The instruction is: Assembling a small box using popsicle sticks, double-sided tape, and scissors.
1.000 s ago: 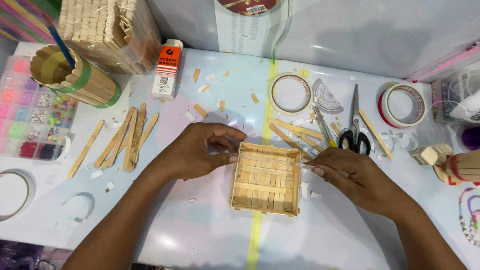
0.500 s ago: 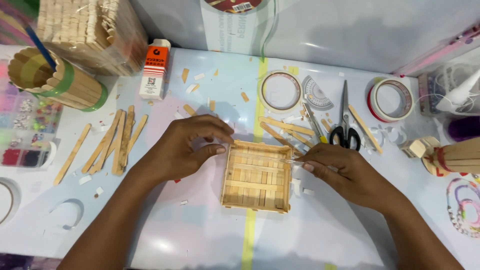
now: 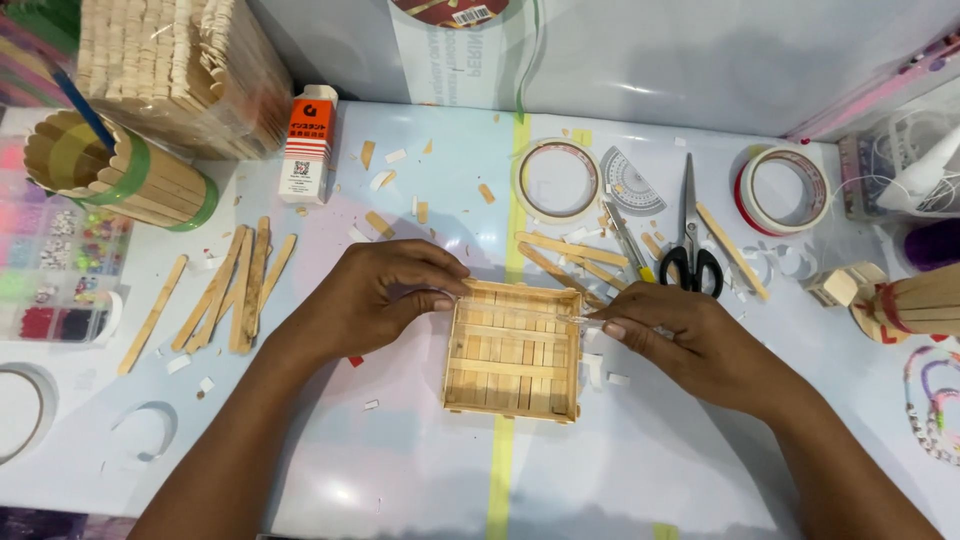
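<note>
both arms reach in from the bottom of the frame and meet in the middle. the left hand curls its fingers and pinches one end of a thin clear strip at the top left edge of a square stick tray. the right hand pinches the other end just past the tray's top right corner, so the strip lies stretched across the tray's top. the tray sits flat on the pale worktop in the middle of the frame and has nothing inside it. at the upper left a round stick cup lies tipped over with a blue stick poking out. a bead box at the left edge holds tiny bright beads. loose flat sticks lie left of the left hand.
</note>
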